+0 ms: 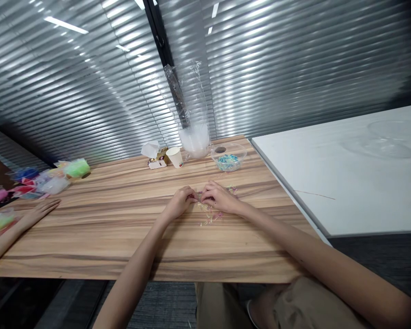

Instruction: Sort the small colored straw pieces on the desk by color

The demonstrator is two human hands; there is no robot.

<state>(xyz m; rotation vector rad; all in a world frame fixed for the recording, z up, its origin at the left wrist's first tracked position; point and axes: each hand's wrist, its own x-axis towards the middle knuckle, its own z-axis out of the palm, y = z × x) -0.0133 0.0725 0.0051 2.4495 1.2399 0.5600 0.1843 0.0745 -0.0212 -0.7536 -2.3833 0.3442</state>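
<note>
My left hand (181, 202) and my right hand (219, 197) rest close together on the wooden table (123, 246). Both have their fingers curled in a pinch, fingertips almost touching over something small that I cannot make out. Thin coloured strips (210, 215) lie scattered on the wood just below and beside my hands. A clear bowl (228, 157) with blue and green bits inside stands behind my right hand.
A paper cup (175, 157), a small box with tissue (155, 156) and a tall clear plastic bag (192, 119) stand at the back. Coloured packets (44, 180) lie far left, where another person's hand (37, 212) rests flat. A white table (345, 173) adjoins on the right.
</note>
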